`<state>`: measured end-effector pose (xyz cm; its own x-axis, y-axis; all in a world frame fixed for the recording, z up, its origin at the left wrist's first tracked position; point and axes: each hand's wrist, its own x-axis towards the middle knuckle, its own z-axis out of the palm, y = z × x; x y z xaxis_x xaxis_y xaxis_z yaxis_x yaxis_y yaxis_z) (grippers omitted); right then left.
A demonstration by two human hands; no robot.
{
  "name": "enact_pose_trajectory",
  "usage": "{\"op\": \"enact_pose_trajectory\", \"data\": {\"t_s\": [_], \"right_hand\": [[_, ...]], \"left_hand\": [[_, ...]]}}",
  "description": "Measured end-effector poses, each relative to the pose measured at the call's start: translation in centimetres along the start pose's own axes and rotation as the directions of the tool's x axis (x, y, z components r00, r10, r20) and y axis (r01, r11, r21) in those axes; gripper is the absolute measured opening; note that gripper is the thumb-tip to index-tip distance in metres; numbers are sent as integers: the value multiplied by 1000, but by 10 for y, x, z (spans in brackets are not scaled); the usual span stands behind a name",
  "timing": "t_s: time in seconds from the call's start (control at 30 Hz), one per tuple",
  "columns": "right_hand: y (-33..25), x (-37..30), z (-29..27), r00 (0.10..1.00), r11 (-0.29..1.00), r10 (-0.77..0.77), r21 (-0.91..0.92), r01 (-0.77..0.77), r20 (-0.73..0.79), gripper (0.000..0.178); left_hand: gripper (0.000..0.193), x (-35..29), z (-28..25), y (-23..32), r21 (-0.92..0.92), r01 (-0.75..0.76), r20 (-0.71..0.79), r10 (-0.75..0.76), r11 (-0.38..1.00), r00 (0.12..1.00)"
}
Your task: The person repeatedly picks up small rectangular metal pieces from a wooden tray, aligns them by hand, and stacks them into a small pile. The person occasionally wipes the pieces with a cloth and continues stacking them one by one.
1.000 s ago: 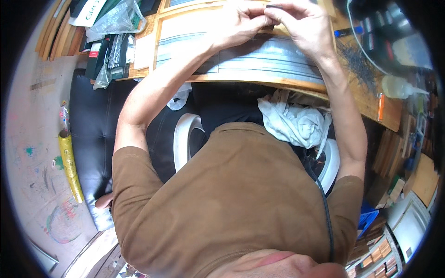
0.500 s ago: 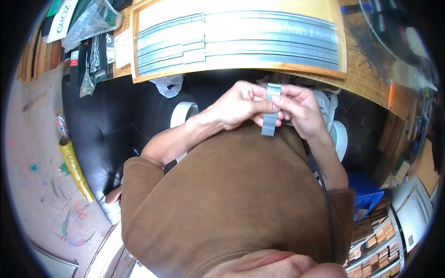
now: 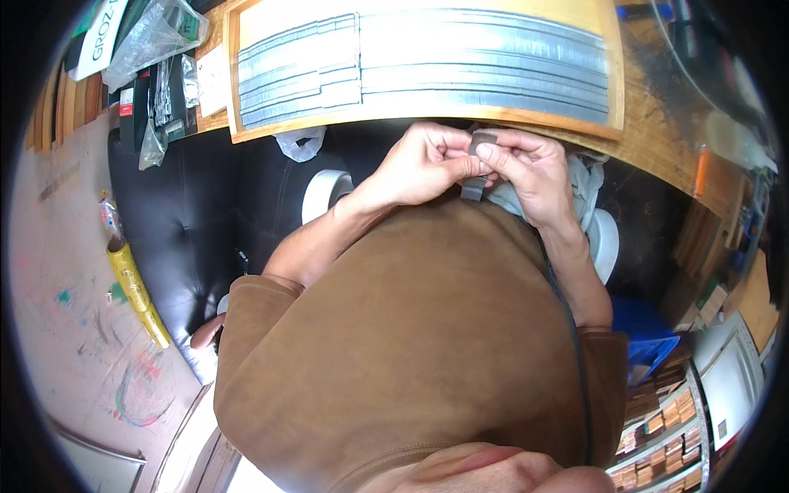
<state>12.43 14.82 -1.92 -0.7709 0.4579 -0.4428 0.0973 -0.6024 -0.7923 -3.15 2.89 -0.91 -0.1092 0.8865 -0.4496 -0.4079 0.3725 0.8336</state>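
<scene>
Both my hands meet in front of my chest, just short of a wooden-framed tray (image 3: 615, 90). Between them is a short, flat bundle of thin grey metal pieces (image 3: 473, 191), its upper end looking dark. The thumb and fingers of my left hand (image 3: 419, 168) pinch it from the left side. From the right, my right hand (image 3: 536, 177) grips it, thumb across its upper part. Fingers hide the middle of the bundle. In the tray lie long rows of slim grey metal pieces (image 3: 485, 70).
The tray rests on a wooden table (image 3: 653, 140). Plastic bags and small packages (image 3: 156, 45) crowd its left end; an orange stick (image 3: 701, 174) lies at right. A yellow tube (image 3: 136, 292) stands far left, a blue bin (image 3: 649, 345) at lower right, near shelves of small boxes (image 3: 670, 448).
The bundle has tilted and moved slightly up toward the tray; its upper face now looks dark instead of grey and less of its length shows. Both hands moved along with it.
</scene>
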Motion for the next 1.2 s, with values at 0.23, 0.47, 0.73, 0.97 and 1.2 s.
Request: {"op": "enact_pose_trajectory", "data": {"t_s": [0.23, 0.47, 0.73, 0.97, 1.2], "right_hand": [[1, -7, 8, 889, 823, -420, -335, 458, 183, 14], [-16, -10, 13, 785, 653, -569, -445, 613, 245, 13], [-25, -16, 10, 853, 705, -455, -483, 520, 255, 19], [-29, -16, 11, 867, 726, -418, -473, 498, 272, 17], [-25, -15, 9, 861, 725, -425, -464, 509, 281, 16]], "left_hand": [[13, -24, 6, -18, 573, -356, -25, 449, 739, 893], [16, -24, 18, -5, 558, -443, -35, 553, 702, 833], [11, -25, 21, -8, 516, -425, -84, 538, 744, 839], [4, -26, 21, -12, 482, -432, -91, 534, 763, 841], [2, -27, 21, -14, 485, -397, -96, 499, 779, 861]]}}
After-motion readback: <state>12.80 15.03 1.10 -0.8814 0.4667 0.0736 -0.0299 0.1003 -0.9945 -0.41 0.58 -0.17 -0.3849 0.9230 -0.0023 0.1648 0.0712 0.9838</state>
